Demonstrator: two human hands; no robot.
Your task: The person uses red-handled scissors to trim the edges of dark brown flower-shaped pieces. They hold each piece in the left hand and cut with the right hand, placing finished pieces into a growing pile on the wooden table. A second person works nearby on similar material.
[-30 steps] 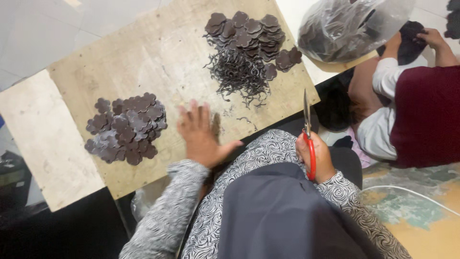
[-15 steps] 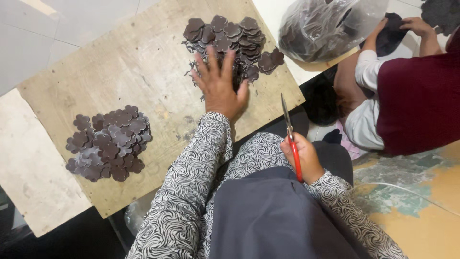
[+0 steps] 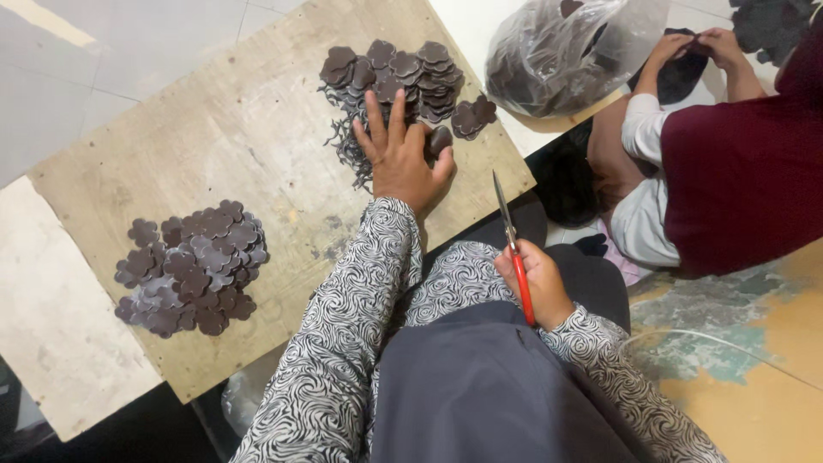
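Your left hand (image 3: 400, 154) has settled lower on the far pile of brown cut pieces (image 3: 403, 77), fingers spread, thumb pressing one piece (image 3: 440, 139) to the board (image 3: 223, 129). Nearer you, your right hand (image 3: 538, 283) is fisted round the red-handled scissors (image 3: 513, 249), blades closed and pointing up toward that wrist. Drag carelessly and you may scatter the stringy offcuts (image 3: 347, 141).

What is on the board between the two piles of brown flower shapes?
Nothing but bare wooden board lies between the near pile and the far pile, as the head view shows. The left hand rests at the far pile's edge.
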